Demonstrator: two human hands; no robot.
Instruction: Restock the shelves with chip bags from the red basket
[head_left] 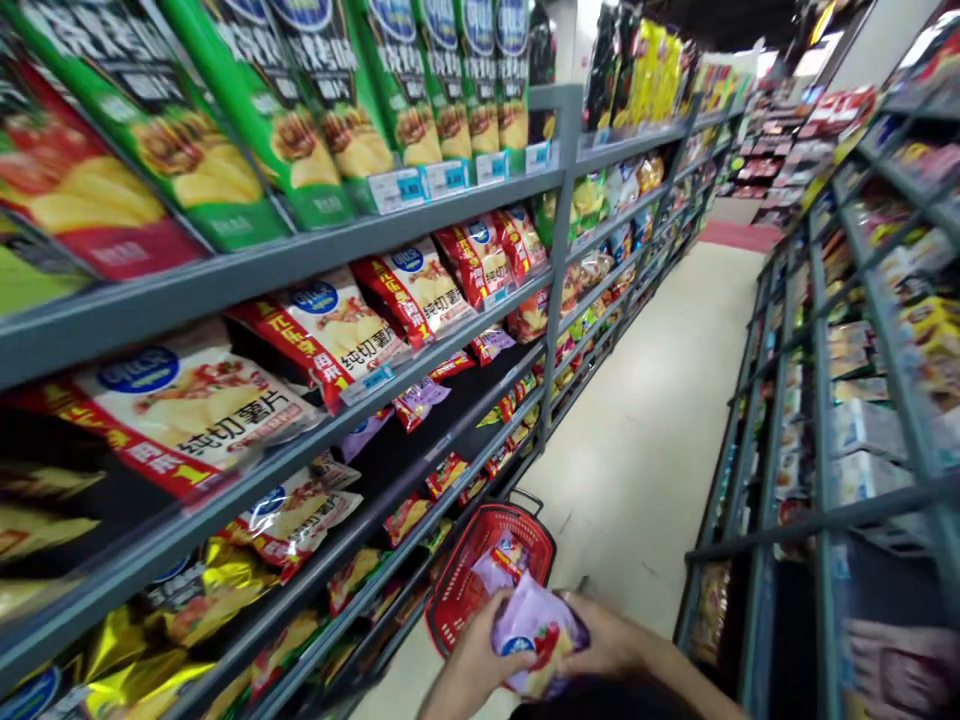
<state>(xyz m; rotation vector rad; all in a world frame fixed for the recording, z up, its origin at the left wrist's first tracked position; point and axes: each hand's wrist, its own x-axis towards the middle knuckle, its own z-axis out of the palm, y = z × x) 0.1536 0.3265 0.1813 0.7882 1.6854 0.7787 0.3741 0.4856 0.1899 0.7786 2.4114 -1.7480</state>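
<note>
Both of my hands grip a purple bag of chips (551,625) low in the view, in front of my body. My left hand (478,648) wraps the bag's left side, its thumb across the front. On the opposite side my right hand (606,638) holds the bag, its fingers partly hidden. Just beyond the hands, a red shopping basket (450,597) stands on the floor with its dark handle at the far end. Inside it lies another purple bag (504,560), partly covered by the held one.
Shelves along the left hold green chip bags (292,110), red-and-white chip bags (202,405), gold bags (202,600) and smaller purple bags (420,400). The pale aisle floor (645,400) runs ahead. A grey-framed rack (825,520) of packaged goods borders its right side.
</note>
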